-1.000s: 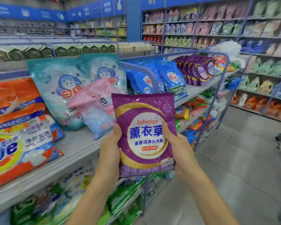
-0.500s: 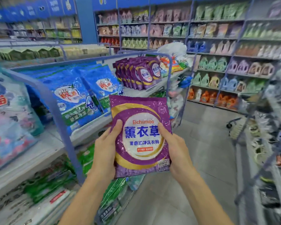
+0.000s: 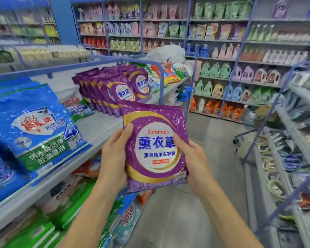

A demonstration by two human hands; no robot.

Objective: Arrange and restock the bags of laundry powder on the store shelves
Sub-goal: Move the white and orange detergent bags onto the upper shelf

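My left hand [image 3: 113,158] and right hand [image 3: 195,161] grip the glossy purple plastic bag of laundry powder [image 3: 156,149] by its side edges, upright between them. Likely soft, shifting, slick; sides hold best. Beyond my left hand: grey shelf board [image 3: 97,126], then a row of matching purple bags [image 3: 115,90]. Grey aisle floor [image 3: 222,149] lies beyond my right.

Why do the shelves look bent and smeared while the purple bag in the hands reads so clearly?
In the head view, the wide-angle lens bows the blue shelf rail; the purple laundry powder bag is sharp, with small glints; the right-hand shelves are smeared, probably by motion; lighting is even, shadows faint.
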